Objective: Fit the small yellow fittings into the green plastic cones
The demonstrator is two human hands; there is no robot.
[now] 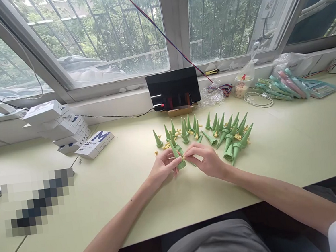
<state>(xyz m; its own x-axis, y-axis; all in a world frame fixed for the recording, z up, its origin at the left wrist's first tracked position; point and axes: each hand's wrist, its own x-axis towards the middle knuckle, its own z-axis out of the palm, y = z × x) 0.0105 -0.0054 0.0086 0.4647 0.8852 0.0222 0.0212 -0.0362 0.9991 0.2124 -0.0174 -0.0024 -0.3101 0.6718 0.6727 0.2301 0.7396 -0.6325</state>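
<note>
My left hand (164, 167) is closed around a green plastic watering spike (175, 154), its pointed end up and its wide collar low. Close against that collar, my right hand (206, 160) pinches a small yellow valve (183, 158) between thumb and fingertips. The valve touches the spike's side; my fingers hide how far it sits in. Just beyond my hands stand several more green spikes (184, 134) with yellow pieces among them. To the right, other green spikes (228, 137) lean and lie in a pile, some with yellow valves attached.
A dark tablet (173, 89) leans on a cardboard stand (179, 111) by the window. White boxes (56, 122) are stacked at the left, with another box (95, 144) beside them. A bagged cup (243, 83), a white cable (258, 99) and packaged items (295, 83) lie at the back right.
</note>
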